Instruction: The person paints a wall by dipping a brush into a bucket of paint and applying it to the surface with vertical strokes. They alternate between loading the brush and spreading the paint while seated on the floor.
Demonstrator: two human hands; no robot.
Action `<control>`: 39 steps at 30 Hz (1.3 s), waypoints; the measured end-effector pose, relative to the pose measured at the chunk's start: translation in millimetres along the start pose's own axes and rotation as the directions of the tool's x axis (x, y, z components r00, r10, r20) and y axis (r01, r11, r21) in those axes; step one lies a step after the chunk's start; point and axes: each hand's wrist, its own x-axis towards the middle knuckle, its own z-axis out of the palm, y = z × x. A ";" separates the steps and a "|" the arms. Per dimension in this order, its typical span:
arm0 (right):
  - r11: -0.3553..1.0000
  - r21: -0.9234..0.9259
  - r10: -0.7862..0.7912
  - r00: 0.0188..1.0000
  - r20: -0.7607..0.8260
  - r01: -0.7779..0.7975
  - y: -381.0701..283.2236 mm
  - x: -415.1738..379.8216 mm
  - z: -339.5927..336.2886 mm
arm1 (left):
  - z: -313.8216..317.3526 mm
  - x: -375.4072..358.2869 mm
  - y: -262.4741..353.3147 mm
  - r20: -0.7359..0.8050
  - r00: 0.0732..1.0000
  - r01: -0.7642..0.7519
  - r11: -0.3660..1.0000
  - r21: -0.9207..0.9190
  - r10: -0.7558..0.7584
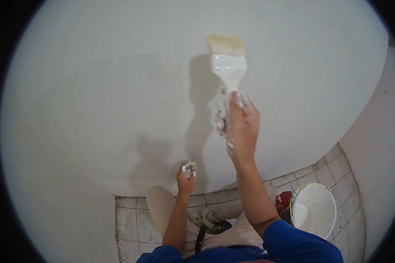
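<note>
A wide paintbrush (229,70) with pale yellow bristles and a white-coated body is gripped by its handle in my right hand (245,120). Its bristles point up in front of the white wall (118,96), where its shadow falls to the left. White paint is smeared over the fingers of my right hand. Lower down, close to the foot of the wall, my left hand (188,178) has its paint-covered fingers curled round toward the thumb. A small pale patch shows between them, and I cannot tell whether it is a held thing.
On the tiled floor (333,179) at my right stands a white bucket (329,206) with a yellow handle and white inside. Beside it lies something dark red (283,200). Another wall (368,131) rises on the right. My bent knees and a sandal are close to the wall.
</note>
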 end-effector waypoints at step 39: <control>0.841 0.102 0.513 0.844 0.158 -0.531 69.8 -41.8 7.0 | -11.9 0.7 -11.2 -0.091 0.993 0.067 0.997 -0.029 -0.069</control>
